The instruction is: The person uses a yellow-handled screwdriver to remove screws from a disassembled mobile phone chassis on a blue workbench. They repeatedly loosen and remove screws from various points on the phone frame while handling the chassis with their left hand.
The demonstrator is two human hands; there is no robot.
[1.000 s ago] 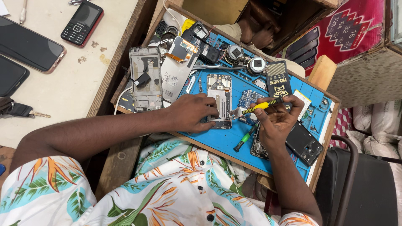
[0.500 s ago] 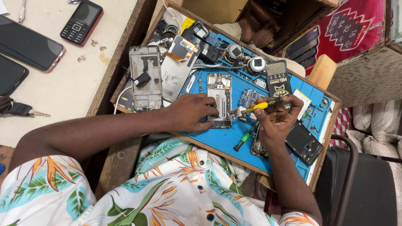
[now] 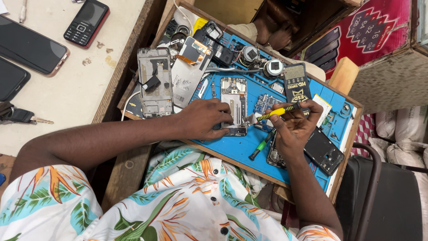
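An opened phone body (image 3: 234, 100) with its insides showing lies on a blue work mat (image 3: 232, 149). My left hand (image 3: 203, 119) presses down on the phone's lower end and holds it still. My right hand (image 3: 292, 125) grips a yellow-handled screwdriver (image 3: 278, 111) whose tip points left, at the phone's lower right corner. A green-handled tool (image 3: 261, 145) lies on the mat just below my right hand. A black phone back cover (image 3: 323, 151) rests by my right wrist.
Another stripped phone frame (image 3: 154, 82), a grey metal plate (image 3: 187, 78), small round parts (image 3: 273, 68) and a black rectangular case (image 3: 296, 85) crowd the mat's far side. On the beige table to the left lie a keypad phone (image 3: 85, 22), smartphones (image 3: 31, 47) and keys (image 3: 18, 116).
Almost nothing differs: my right hand has shifted the screwdriver slightly while my left hand stays on the phone.
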